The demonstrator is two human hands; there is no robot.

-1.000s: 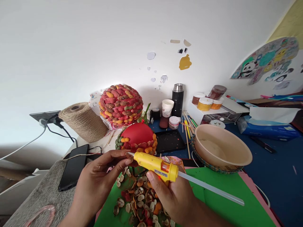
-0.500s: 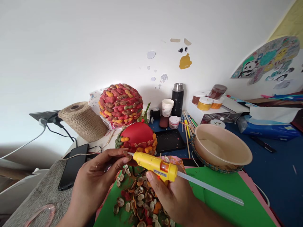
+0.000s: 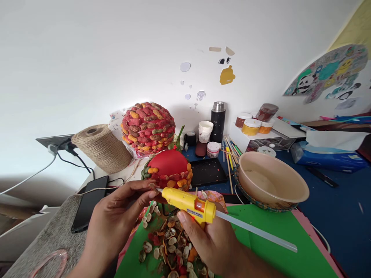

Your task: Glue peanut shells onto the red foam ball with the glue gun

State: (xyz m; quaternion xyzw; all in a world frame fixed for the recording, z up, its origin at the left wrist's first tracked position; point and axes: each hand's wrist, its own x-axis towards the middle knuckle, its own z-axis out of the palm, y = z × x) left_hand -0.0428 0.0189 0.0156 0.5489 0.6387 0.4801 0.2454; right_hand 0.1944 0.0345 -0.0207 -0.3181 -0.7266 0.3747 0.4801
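Note:
My left hand [image 3: 116, 216] pinches a small peanut shell [image 3: 152, 187] between thumb and fingertips. Wrapped round the handle of a yellow hot glue gun [image 3: 185, 201] is my right hand [image 3: 210, 235]; the nozzle meets the shell. A clear glue stick [image 3: 257, 230] sticks out of the gun's back end. Just behind the shell sits a red balloon [image 3: 169, 166] with painted peanut shells round its lower part. Loose peanut shells [image 3: 172, 251], some painted, lie heaped on a green sheet [image 3: 269, 239] below my hands.
A shell-covered ball [image 3: 148, 127] stands by the wall beside a twine spool [image 3: 101, 148]. On the right are a beige basin [image 3: 290, 185], paint jars [image 3: 251, 126] and a tissue pack [image 3: 330, 156]. A black phone [image 3: 89, 204] lies left; a black tray [image 3: 208, 172] lies behind the gun.
The glue gun and my right hand have shifted very slightly left. My left hand keeps its pinch on the shell, moved a touch left and up.

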